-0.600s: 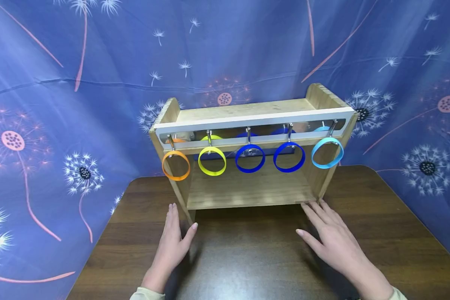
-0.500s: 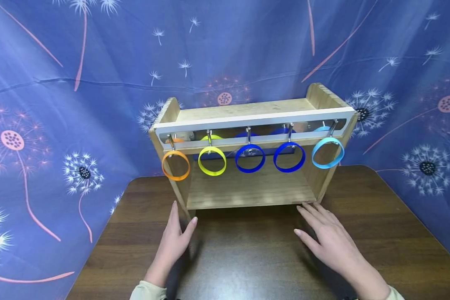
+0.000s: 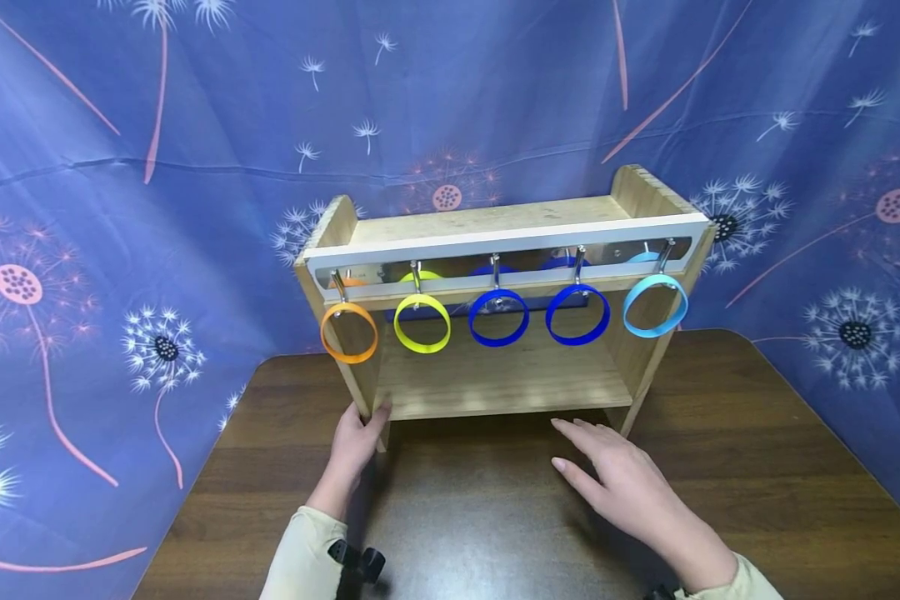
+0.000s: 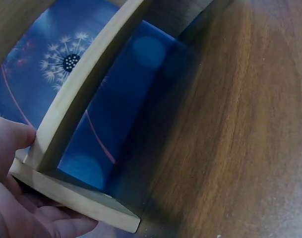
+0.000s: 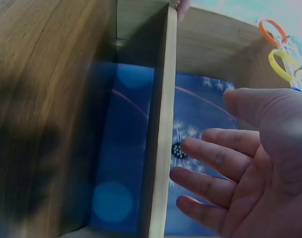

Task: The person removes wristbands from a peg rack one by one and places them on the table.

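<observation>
A small wooden shelf (image 3: 502,392) stands on the table in the head view. Its left upright is gripped low down by my left hand (image 3: 354,442). In the left wrist view the thumb (image 4: 14,134) lies at the shelf board, while the fingers curl round the outside of the side panel (image 4: 86,201). My right hand (image 3: 618,471) hovers in front of the lower board's right part, fingers extended and holding nothing. Seen from the right wrist, its spread fingers (image 5: 210,158) overlap the opening beside the board edge (image 5: 163,124).
Along the shelf's front, a white-framed strip (image 3: 457,242) carries hooks with hanging rings: orange (image 3: 324,333), yellow (image 3: 422,348), two dark blue (image 3: 499,342) and light blue (image 3: 656,333). A blue dandelion-print cloth (image 3: 217,100) hangs behind the brown table (image 3: 480,517).
My left hand has moved forward from beside the shelf and taken hold of its lower left corner. My right hand has moved left, away from the lower right corner. The rings hang as before.
</observation>
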`<action>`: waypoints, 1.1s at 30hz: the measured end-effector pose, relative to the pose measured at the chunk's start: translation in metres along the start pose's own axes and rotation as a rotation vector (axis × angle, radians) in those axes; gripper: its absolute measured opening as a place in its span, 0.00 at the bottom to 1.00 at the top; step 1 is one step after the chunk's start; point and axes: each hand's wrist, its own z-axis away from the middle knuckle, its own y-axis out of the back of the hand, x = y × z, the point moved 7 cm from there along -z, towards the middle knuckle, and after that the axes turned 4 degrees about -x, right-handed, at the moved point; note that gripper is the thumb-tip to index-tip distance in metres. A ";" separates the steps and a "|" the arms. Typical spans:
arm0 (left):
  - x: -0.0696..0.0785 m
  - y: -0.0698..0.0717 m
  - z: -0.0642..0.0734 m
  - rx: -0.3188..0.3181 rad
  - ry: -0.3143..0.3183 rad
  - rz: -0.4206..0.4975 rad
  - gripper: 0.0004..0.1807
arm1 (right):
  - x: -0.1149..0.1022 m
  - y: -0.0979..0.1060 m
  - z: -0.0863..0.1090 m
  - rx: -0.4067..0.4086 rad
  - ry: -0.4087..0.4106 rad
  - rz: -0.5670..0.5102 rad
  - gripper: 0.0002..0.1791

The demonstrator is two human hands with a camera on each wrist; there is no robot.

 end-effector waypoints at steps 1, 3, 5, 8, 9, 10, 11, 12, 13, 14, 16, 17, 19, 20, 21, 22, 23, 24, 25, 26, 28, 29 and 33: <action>0.000 0.000 -0.001 0.006 0.005 -0.005 0.15 | -0.001 -0.001 -0.001 -0.001 0.001 -0.002 0.26; -0.001 0.000 -0.004 0.015 0.014 -0.011 0.15 | -0.004 -0.002 -0.003 0.003 0.008 -0.001 0.27; -0.001 0.000 -0.007 0.028 0.021 -0.022 0.17 | -0.006 -0.003 -0.006 0.012 0.022 -0.002 0.27; -0.003 0.001 -0.012 0.038 0.030 -0.030 0.20 | -0.011 -0.004 -0.009 0.021 0.043 -0.009 0.28; -0.004 0.001 -0.013 0.038 0.031 -0.031 0.22 | -0.012 -0.005 -0.011 0.020 0.049 -0.015 0.28; -0.005 0.001 -0.014 0.032 0.034 -0.024 0.23 | -0.014 -0.005 -0.012 0.019 0.054 -0.021 0.28; -0.006 0.000 -0.016 0.021 0.032 -0.014 0.25 | -0.015 -0.006 -0.013 0.016 0.060 -0.027 0.28; -0.008 0.000 -0.017 0.007 0.035 0.001 0.26 | -0.017 -0.007 -0.014 0.013 0.067 -0.034 0.28; -0.008 -0.001 -0.017 -0.012 0.028 0.008 0.27 | -0.018 -0.007 -0.015 0.010 0.074 -0.043 0.28; -0.009 -0.002 -0.018 -0.031 0.028 0.025 0.28 | -0.020 -0.007 -0.016 0.009 0.080 -0.052 0.28; -0.010 -0.003 -0.020 -0.064 0.024 0.038 0.28 | -0.023 -0.007 -0.019 0.010 0.092 -0.070 0.27; -0.009 -0.004 -0.020 -0.078 0.015 0.039 0.28 | -0.025 -0.007 -0.021 0.009 0.097 -0.082 0.27; -0.009 -0.004 -0.021 -0.090 0.005 0.033 0.28 | -0.028 -0.008 -0.025 0.002 0.102 -0.111 0.26; -0.009 -0.004 -0.021 -0.091 0.003 0.034 0.27 | -0.030 -0.008 -0.027 -0.003 0.104 -0.126 0.26; -0.009 -0.004 -0.021 -0.093 -0.005 0.031 0.28 | -0.033 -0.008 -0.029 -0.009 0.105 -0.143 0.26; -0.008 -0.004 -0.021 -0.096 -0.013 0.030 0.28 | -0.035 -0.008 -0.032 -0.013 0.107 -0.164 0.26; -0.007 -0.004 -0.021 -0.097 -0.022 0.027 0.28 | -0.038 -0.008 -0.034 -0.015 0.110 -0.183 0.26; -0.007 -0.004 -0.021 -0.098 -0.027 0.027 0.28 | -0.040 -0.008 -0.036 -0.015 0.114 -0.201 0.26; -0.006 -0.004 -0.021 -0.101 -0.033 0.027 0.28 | -0.043 -0.007 -0.039 -0.013 0.117 -0.218 0.26; -0.006 -0.004 -0.021 -0.105 -0.039 0.024 0.28 | -0.045 -0.007 -0.041 -0.009 0.120 -0.234 0.25; -0.006 -0.004 -0.022 -0.107 -0.040 0.019 0.27 | -0.050 -0.006 -0.046 0.006 0.129 -0.255 0.24; -0.007 -0.004 -0.022 -0.107 -0.039 0.015 0.27 | -0.053 -0.005 -0.049 0.012 0.133 -0.264 0.23; -0.003 -0.004 -0.019 -0.106 -0.041 0.009 0.23 | -0.064 -0.004 -0.058 0.024 0.154 -0.302 0.20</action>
